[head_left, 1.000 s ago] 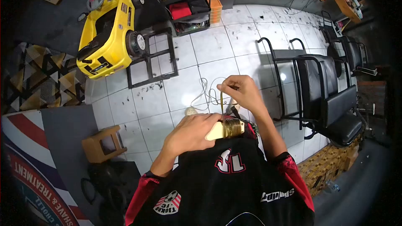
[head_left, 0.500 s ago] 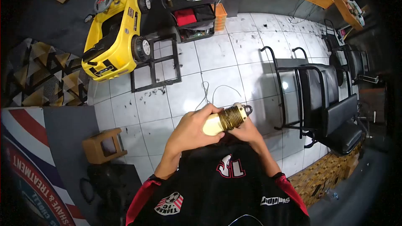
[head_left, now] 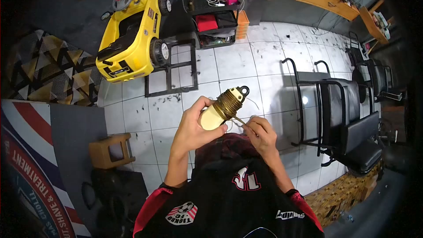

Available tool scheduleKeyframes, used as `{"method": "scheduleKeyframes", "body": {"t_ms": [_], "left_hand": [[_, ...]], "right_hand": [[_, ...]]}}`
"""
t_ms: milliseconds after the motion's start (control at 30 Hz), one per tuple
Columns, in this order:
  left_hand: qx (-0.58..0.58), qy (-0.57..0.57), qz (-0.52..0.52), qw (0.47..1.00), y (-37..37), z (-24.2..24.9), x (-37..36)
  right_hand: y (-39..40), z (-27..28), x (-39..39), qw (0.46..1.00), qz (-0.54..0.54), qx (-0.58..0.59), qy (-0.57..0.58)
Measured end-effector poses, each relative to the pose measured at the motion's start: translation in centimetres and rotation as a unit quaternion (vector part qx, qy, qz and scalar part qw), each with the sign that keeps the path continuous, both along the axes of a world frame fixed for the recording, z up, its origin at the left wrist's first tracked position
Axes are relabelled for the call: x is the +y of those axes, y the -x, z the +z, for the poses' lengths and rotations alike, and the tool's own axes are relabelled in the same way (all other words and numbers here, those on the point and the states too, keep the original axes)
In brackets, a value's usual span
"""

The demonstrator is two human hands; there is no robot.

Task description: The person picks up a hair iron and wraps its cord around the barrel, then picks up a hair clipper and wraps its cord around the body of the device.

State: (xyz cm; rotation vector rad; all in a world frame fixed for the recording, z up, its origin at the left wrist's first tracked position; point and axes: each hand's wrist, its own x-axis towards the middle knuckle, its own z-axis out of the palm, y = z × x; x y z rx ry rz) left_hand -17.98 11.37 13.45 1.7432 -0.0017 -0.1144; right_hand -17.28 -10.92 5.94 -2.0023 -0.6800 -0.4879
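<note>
My left hand [head_left: 190,127] is wrapped around a cream hair clipper [head_left: 210,119], held tilted in front of my body. A brownish-gold cord [head_left: 228,105] is wound in several turns around the clipper's upper part. At its far end a black hanging loop [head_left: 243,90] sticks out. Fingertips of my right hand [head_left: 262,135] pinch a stretch of the cord, which runs taut from the windings to them. Below and beside the clipper, a thin loose length of cord shows against the floor. My left palm and fingers hide part of the clipper's lower end.
Hair clippings lie scattered over the white tiled floor [head_left: 238,68]. On the left stand a yellow toy car [head_left: 132,53] and a brown stool [head_left: 110,151]. A black chair [head_left: 339,101] is to the right. A black shelf cart [head_left: 207,6] stands against the wall beyond.
My right hand has come away from the clipper to the right, drawing a length of cord. The clipper has turned more upright in my left hand and moved slightly left.
</note>
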Motion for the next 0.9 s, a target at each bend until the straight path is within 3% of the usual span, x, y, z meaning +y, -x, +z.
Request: {"method": "scheduleKeyframes", "body": {"t_ms": [67,167,300,400,500,533,633,733,900], "left_hand": [[-0.081,-0.043,0.005,0.996,-0.1,-0.6,0.2],[0.006,0.061,0.016,0.998,0.1,0.1,0.1],[0.006,0.068,0.030,0.997,0.0,0.1,-0.1],[-0.001,0.077,0.052,0.996,-0.3,0.2,-0.2],[0.001,0.086,0.065,0.994,-0.2,0.0,-0.1],[0.007,0.086,0.059,0.994,-0.2,-0.2,0.2],[0.016,0.115,0.074,0.990,-0.3,-0.3,0.5],[0.010,0.127,0.100,0.987,-0.3,0.3,0.9],[0.014,0.128,0.123,0.984,-0.4,-0.1,1.3]], "right_hand": [[-0.5,0.5,-0.3,0.999,0.010,-0.019,0.027],[-0.7,0.3,-0.8,0.997,0.030,-0.004,0.071],[-1.0,0.2,-0.6,0.989,0.083,0.053,0.112],[-0.6,0.9,-0.3,0.969,0.162,0.188,-0.007],[0.1,4.9,-0.5,0.836,0.214,0.496,-0.097],[0.0,5.3,-0.9,0.810,0.233,0.529,-0.103],[-0.1,3.7,-1.7,0.811,0.220,0.528,-0.120],[0.4,3.6,-1.5,0.905,0.127,0.405,-0.028],[0.0,4.3,-1.9,0.959,0.058,0.273,0.045]]}}
